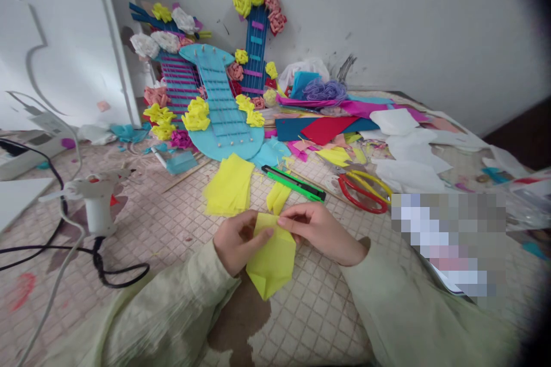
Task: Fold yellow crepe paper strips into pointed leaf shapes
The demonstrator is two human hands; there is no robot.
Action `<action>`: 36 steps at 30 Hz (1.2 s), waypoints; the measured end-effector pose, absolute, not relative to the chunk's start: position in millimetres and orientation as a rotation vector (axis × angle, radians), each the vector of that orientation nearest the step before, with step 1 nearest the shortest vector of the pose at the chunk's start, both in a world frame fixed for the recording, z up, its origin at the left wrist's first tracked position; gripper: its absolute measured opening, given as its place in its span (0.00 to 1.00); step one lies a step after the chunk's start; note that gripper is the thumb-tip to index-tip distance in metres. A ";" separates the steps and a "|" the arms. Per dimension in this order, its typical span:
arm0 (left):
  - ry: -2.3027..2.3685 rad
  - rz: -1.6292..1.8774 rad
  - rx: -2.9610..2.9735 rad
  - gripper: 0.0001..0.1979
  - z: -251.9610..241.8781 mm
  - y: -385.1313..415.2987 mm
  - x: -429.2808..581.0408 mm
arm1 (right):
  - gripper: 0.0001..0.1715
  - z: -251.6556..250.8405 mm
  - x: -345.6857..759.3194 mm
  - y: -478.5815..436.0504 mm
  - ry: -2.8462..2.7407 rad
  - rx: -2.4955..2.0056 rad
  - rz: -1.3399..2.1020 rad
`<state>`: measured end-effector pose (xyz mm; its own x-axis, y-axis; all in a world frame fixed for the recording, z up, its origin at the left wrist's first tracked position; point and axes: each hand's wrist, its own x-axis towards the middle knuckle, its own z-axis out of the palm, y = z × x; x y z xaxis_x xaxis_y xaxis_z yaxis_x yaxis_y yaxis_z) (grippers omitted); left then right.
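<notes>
Between my two hands is a yellow sheet of tissue-like paper (271,264), creased and with its corners folded. My left hand (237,241) pinches its upper left side, the thumb lying on the front. With thumb and fingers pressed together, my right hand (321,230) grips the upper right edge. A stack of yellow paper pieces (229,184) lies just beyond my left hand. Small folded yellow strips (279,197) rest behind the held paper, beside a green utility knife (293,182).
A white glue gun (99,206) with a black cord stands at left. Scissors (364,190) with red and yellow handles lie at right. Paper-flower-trimmed guitar shapes (217,109) lean at the back, near coloured paper sheets (321,129) and white paper scraps (408,149).
</notes>
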<state>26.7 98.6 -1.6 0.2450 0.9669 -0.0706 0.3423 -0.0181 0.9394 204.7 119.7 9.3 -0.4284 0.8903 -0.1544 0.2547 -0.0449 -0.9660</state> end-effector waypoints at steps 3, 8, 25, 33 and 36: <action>1.445 0.859 1.797 0.11 -5.6 104.0 21.6 | 0.12 8.1 207.2 122.8 -1.720 -1.271 1.520; 1.527 0.816 2.069 0.06 -7.6 108.5 19.3 | 0.10 3.7 206.5 123.7 -1.872 -1.332 1.284; 1.206 0.941 2.510 0.08 -13.3 105.8 19.5 | 0.06 -1.6 204.4 120.7 -2.231 -1.216 0.796; 0.980 1.077 2.683 0.05 -14.2 106.5 21.2 | 0.05 -3.5 204.1 121.2 -2.263 -1.196 0.765; 0.950 1.041 2.718 0.05 -16.0 106.9 20.6 | 0.06 -3.7 204.6 121.2 -2.276 -1.197 0.749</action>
